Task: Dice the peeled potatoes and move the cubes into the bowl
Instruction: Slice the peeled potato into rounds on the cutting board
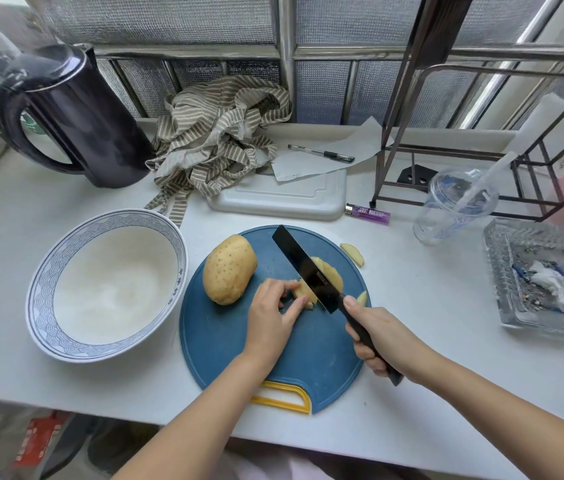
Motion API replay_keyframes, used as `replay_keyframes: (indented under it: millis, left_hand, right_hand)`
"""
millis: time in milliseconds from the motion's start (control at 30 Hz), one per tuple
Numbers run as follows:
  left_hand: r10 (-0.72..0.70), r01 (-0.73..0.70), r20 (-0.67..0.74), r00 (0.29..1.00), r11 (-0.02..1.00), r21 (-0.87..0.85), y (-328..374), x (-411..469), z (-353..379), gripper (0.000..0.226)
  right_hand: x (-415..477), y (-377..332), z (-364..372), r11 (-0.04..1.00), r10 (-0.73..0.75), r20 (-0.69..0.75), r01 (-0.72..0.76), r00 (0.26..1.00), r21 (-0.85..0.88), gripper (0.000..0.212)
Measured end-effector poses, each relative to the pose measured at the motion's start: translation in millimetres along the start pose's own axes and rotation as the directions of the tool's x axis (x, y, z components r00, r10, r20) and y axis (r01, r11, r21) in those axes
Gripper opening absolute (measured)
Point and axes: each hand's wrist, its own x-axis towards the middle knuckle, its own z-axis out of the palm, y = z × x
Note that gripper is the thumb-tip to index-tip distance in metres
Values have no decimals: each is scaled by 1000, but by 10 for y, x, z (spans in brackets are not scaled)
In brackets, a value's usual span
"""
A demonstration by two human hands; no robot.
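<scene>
I judge slicing underway: on the board point(225, 355), left hand point(270, 320) pinches the cut potato point(329, 277), right hand point(382, 337) clenches the knife point(308, 271); next, crosscuts.

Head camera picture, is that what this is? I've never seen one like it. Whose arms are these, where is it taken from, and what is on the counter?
No machine here: a person wears one wide-angle camera on the head, looking down at their own two bare hands, so the arms come in from the bottom edge.

The right hand grips the handle of a black knife, whose blade is down on a pale, partly cut potato. The left hand steadies that potato with its fingertips.

Both sit on a round blue cutting board. A whole potato lies on it too, and a few cut slices rest near its right edge.

Left of the board stands a white bowl with a blue pattern; no potato cubes are in it.
</scene>
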Motion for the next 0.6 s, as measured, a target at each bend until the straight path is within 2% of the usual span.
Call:
replay_keyframes:
  millis: [267, 467, 600]
  left_hand:
    - [-15, 14, -5, 1000, 997, -79, 14, -11, -47, 12]
    - [-206, 205, 11, 979, 969, -141, 90, 13, -57, 7]
    - [-410, 409, 24, 912, 903, -131, 233, 122, -129, 11]
  right_hand:
    - [-23, 34, 31, 999, -10, -9, 10, 1000, -36, 55]
    - [-76, 27, 116, 998, -40, -59, 37, 997, -43, 54]
    - [-115, 6, 173, 995, -63, -74, 58, 995, -75, 51]
